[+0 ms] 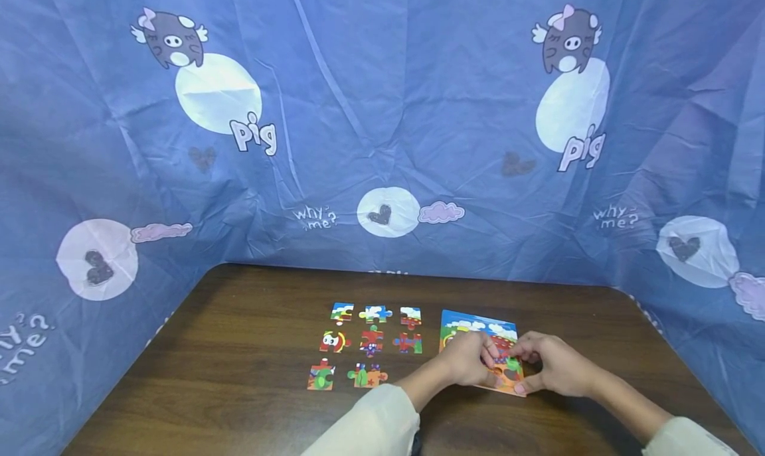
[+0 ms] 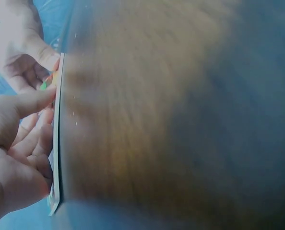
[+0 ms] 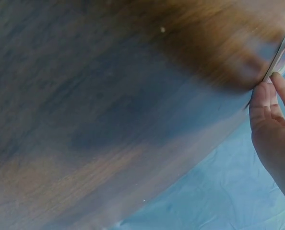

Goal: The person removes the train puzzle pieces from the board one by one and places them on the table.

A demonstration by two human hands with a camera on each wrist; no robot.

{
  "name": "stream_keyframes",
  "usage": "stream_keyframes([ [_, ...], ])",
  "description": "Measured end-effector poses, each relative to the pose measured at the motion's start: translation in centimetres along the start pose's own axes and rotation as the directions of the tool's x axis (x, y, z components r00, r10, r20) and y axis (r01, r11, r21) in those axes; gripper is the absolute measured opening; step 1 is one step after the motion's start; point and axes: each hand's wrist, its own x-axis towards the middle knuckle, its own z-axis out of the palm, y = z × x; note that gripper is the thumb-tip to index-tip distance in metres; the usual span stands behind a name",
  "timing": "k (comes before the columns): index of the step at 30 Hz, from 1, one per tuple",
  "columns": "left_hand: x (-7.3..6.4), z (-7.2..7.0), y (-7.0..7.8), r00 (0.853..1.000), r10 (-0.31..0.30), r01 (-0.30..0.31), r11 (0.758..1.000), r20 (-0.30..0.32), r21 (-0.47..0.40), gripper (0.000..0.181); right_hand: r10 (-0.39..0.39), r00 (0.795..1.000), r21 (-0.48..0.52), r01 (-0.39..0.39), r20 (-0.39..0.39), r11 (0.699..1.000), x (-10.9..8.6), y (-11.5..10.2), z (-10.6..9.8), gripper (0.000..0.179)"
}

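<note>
A colourful puzzle board (image 1: 472, 320) lies on the right half of the table, under both hands. My left hand (image 1: 466, 358) rests over its middle, fingers loosely bent and the thumb near the lower edge. In the left wrist view, the left thumb (image 2: 37, 101) reaches to the board's face, which shows edge-on. My right hand (image 1: 558, 364) holds the board at its right side, thumb on the lower right corner and fingers bent at the right edge. A small orange-and-green part (image 2: 47, 82) shows between the two hands; I cannot tell if it is a loose piece.
Several loose jigsaw pieces (image 1: 372, 340) lie spaced out in rows left of the board. The dark wooden table (image 1: 239, 350) ends at a blue printed cloth (image 1: 382, 144) that hangs behind and at both sides.
</note>
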Motion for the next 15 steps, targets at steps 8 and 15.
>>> stream_keyframes([
  [8, 0.0, -0.2, -0.2, 0.999, 0.004, -0.009, 0.989, -0.039, -0.146, 0.017, 0.006, 1.000, 0.011, -0.006, -0.002, 1.000, 0.0, -0.1, 0.1, 0.055],
  [15, -0.4, -1.5, -0.6, 1.000, 0.010, -0.017, 0.973, -0.029, -0.229, 0.012, 0.032, 0.999, 0.004, -0.032, 0.031, 0.999, 0.0, -0.3, -0.1, 0.055],
])
